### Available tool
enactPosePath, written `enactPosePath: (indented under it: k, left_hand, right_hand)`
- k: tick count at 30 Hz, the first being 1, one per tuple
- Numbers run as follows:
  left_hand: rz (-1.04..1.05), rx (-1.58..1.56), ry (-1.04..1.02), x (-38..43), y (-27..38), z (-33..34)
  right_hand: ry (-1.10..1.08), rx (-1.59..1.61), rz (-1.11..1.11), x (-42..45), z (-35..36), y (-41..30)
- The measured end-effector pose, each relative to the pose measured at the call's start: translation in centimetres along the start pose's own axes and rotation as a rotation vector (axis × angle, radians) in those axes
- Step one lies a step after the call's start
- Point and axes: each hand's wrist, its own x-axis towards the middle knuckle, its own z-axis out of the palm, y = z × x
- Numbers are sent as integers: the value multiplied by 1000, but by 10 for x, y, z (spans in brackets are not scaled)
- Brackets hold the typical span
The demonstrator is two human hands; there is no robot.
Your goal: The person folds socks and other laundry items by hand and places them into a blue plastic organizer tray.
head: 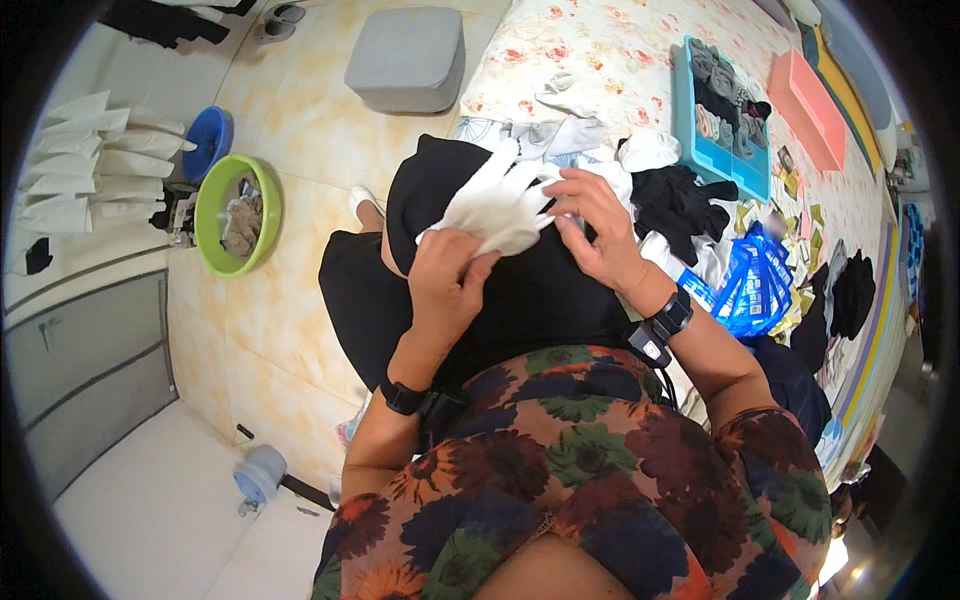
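A white knit glove (pixel 480 199) is stretched over my lap, its fingers spreading up and to the right. My left hand (pixel 450 281) grips it at the near edge, thumb on top. At the glove's finger ends, my right hand (pixel 596 232) holds the fabric with bent fingers; the exact pinch is partly hidden. Beneath both hands lies the black cloth (pixel 525 300) covering my legs. On the bed right of my lap are a bunched white garment (pixel 649 150), pale grey socks (pixel 559 136) and a black garment (pixel 679 214).
A light blue divided box (pixel 750 180) with rolled socks and a pink box (pixel 806 112) stand on the floral bedsheet (pixel 600 45). Nearer lies a blue printed plastic bag (pixel 754 289). Leftward on the floor are a green basin (pixel 274 225), a blue basin (pixel 210 139) and a grey stool (pixel 405 56).
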Motion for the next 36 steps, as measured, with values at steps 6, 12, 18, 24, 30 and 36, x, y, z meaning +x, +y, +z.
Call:
enactPosePath:
  k: [6,12,18,24,30,36]
  left_hand:
    - [-200,-66,91,13,3,2]
    - [-374,-84,64,24,1,1]
    - [-386,32,91,26,-6,-2]
    - [-17,341,268,37,-11,3]
    - [-349,50,86,25,-7,-2]
    - [-676,-427,-60,13,-2,3]
  right_hand:
    - [-12,185,264,13,12,8]
    - [45,429,522,16,45,38]
    - [18,626,725,-3,53,53]
    - [-6,933,867,21,29,33]
    - [-28,598,563,44,45,37]
    - [-129,623,597,72,53,34]
